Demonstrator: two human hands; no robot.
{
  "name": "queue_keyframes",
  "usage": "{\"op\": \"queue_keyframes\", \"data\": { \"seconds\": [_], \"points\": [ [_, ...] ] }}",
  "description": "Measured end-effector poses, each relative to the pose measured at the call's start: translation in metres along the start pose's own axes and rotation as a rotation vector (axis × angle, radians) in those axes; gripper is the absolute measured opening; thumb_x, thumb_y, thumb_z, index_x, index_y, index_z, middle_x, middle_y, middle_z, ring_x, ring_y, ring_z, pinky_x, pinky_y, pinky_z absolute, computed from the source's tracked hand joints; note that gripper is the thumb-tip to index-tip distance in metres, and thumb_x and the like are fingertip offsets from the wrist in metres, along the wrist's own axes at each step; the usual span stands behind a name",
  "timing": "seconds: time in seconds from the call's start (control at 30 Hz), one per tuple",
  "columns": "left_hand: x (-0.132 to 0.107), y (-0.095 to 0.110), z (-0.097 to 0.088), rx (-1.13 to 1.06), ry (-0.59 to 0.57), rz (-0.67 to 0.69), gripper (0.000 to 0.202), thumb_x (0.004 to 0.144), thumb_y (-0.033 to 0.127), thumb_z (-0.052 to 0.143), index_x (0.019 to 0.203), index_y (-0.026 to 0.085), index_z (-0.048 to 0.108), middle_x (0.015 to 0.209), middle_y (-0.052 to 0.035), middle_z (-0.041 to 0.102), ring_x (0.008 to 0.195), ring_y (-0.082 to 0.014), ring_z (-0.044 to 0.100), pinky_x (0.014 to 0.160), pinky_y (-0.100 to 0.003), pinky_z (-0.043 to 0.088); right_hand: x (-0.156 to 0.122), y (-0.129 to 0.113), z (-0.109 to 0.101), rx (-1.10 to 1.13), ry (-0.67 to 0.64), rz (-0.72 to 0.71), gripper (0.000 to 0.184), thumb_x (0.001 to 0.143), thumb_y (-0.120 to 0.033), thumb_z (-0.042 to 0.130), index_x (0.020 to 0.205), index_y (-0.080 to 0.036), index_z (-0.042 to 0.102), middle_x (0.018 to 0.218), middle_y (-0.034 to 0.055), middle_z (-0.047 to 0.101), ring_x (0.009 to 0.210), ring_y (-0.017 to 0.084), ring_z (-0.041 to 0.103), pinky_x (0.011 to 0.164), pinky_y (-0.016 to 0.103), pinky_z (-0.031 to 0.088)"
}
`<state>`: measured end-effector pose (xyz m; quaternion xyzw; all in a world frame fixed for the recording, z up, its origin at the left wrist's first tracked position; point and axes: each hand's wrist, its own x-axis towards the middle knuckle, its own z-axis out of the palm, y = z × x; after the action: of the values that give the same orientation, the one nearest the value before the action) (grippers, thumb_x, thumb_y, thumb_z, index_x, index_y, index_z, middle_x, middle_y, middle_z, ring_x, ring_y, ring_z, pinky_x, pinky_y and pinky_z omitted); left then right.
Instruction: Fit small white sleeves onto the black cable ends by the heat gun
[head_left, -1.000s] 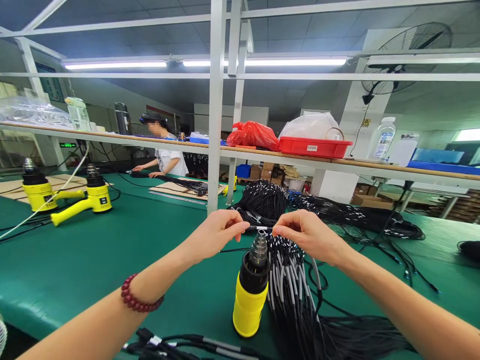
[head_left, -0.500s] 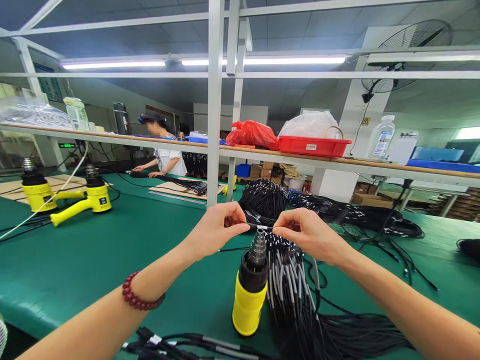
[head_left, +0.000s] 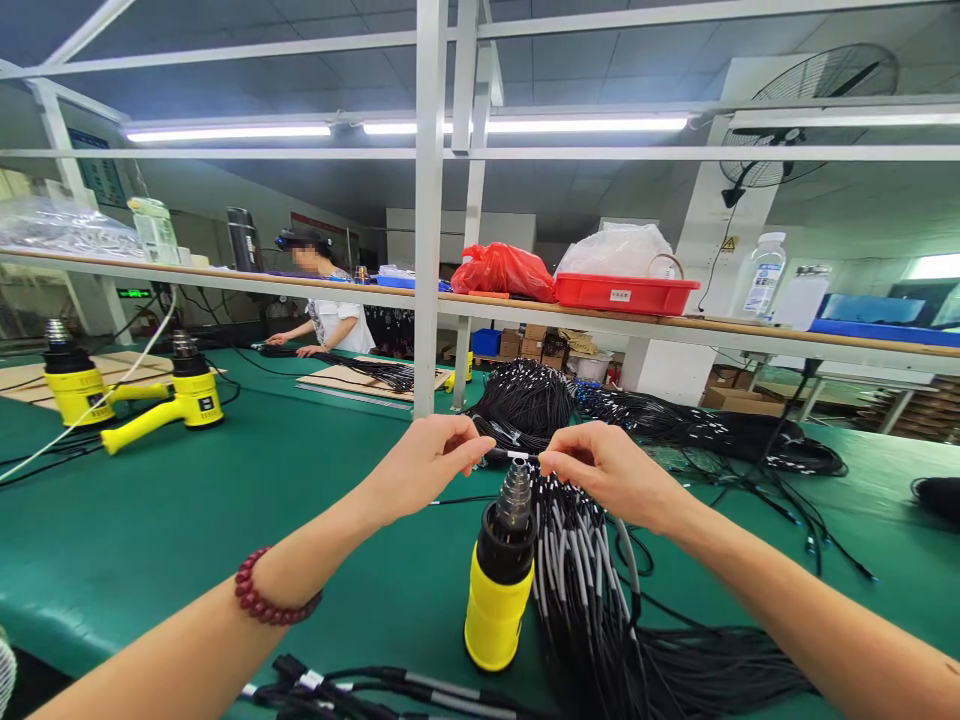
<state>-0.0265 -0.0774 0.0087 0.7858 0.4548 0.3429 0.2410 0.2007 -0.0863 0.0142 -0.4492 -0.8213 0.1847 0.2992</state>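
A thin black cable (head_left: 498,455) with a white label sleeve (head_left: 518,455) is stretched level just above the metal nozzle of a yellow heat gun (head_left: 498,600), which stands upright on the bench. At its left end, my left hand (head_left: 435,462) has thumb and forefinger closed, their tips partly covering the cable. Thumb and forefinger of my right hand (head_left: 611,470) pinch the other end. Just right of the heat gun lies a thick bundle of black cables with grey sleeves (head_left: 574,550). More black cables (head_left: 360,685) lie at the near edge.
Two more yellow heat guns (head_left: 196,395) stand at left on the green bench (head_left: 300,490). Coiled cables (head_left: 529,395) lie behind my hands. A shelf (head_left: 345,290) crosses above, carrying a red tray (head_left: 626,295) and bottles. Another person (head_left: 337,320) handles cables across the bench.
My left thumb has shifted slightly up against the cable, and its fingertips have drawn a little left. The cable and label stay over the nozzle; the view has shifted slightly.
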Motion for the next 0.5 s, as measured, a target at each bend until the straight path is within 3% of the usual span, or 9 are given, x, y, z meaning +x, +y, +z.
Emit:
{"op": "queue_keyframes", "data": {
  "seconds": [0.13, 0.3, 0.4, 0.47, 0.5],
  "points": [
    [0.000, 0.004, -0.001, -0.032, 0.022, 0.010, 0.026, 0.083, 0.043, 0.057, 0.078, 0.018, 0.056, 0.067, 0.0032, 0.052, 0.062, -0.0117, 0.044, 0.055, -0.023, 0.034, -0.002, -0.002, 0.002, 0.012, 0.028, -0.001, 0.022, 0.084, -0.028, 0.055, 0.069, -0.016, 0.065, 0.058, -0.0028, 0.053, 0.054, 0.010, 0.039, 0.051, 0.024, 0.028],
    [0.001, 0.002, -0.003, 0.057, 0.051, 0.061, 0.042, 0.093, 0.047, 0.038, 0.068, 0.018, 0.053, 0.062, 0.0016, 0.054, 0.061, -0.0128, 0.048, 0.058, -0.025, 0.035, 0.002, -0.001, 0.000, -0.054, 0.050, 0.028, 0.037, 0.091, -0.036, 0.044, 0.068, -0.017, 0.066, 0.058, -0.0005, 0.058, 0.053, 0.011, 0.048, 0.052, 0.025, 0.033],
    [-0.002, -0.019, -0.009, 0.149, 0.023, 0.050, 0.038, 0.092, 0.047, 0.041, 0.070, 0.018, 0.053, 0.063, 0.0025, 0.055, 0.060, -0.0124, 0.049, 0.057, -0.024, 0.035, 0.007, 0.034, -0.010, -0.141, 0.129, 0.125, 0.040, 0.090, -0.040, 0.039, 0.078, -0.017, 0.069, 0.071, 0.0048, 0.068, 0.066, 0.018, 0.061, 0.063, 0.028, 0.044],
    [-0.011, -0.048, -0.013, 0.238, -0.113, -0.003, 0.028, 0.088, 0.043, 0.049, 0.076, 0.019, 0.055, 0.068, 0.0029, 0.058, 0.064, -0.0122, 0.051, 0.057, -0.022, 0.036, 0.004, 0.079, -0.018, -0.286, 0.129, 0.181, 0.038, 0.087, -0.042, 0.041, 0.083, -0.018, 0.069, 0.085, 0.0089, 0.070, 0.080, 0.025, 0.064, 0.071, 0.034, 0.047],
    [-0.019, -0.066, -0.014, 0.275, -0.216, -0.047, 0.021, 0.085, 0.039, 0.055, 0.080, 0.019, 0.057, 0.071, 0.0031, 0.060, 0.066, -0.0122, 0.053, 0.058, -0.022, 0.037, -0.001, 0.108, -0.021, -0.357, 0.110, 0.255, 0.037, 0.084, -0.045, 0.043, 0.076, -0.018, 0.067, 0.082, 0.0108, 0.069, 0.079, 0.028, 0.064, 0.070, 0.037, 0.048]
  ]
}}
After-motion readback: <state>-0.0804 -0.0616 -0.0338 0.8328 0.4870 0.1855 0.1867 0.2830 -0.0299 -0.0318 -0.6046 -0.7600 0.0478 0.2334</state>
